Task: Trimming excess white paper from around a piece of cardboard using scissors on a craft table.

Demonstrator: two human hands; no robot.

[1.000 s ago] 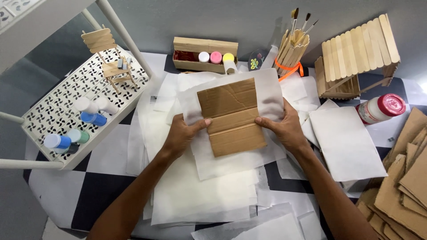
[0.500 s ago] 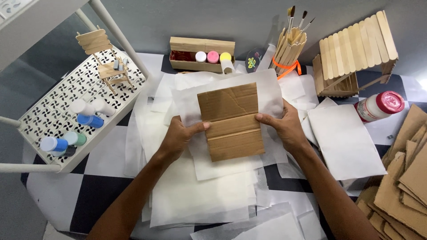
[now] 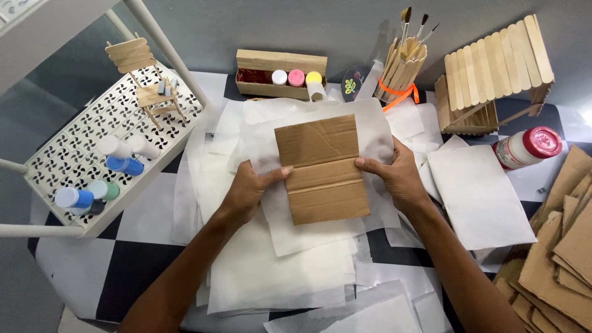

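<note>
Head view: cardboard piece [image 3: 322, 168] at centre on white paper sheet [image 3: 308, 234], long axis 12–6 o'clock, top tipped slightly toward 11. Left hand [image 3: 250, 191] grasps 9 o'clock edge, right hand [image 3: 394, 176] grasps 3 o'clock edge.

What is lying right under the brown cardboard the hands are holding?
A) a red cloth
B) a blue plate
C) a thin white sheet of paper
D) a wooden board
C: the brown cardboard rests on a thin white sheet of paper that sticks out past its edges, while the left hand and the right hand grip both together at the sides.
</note>
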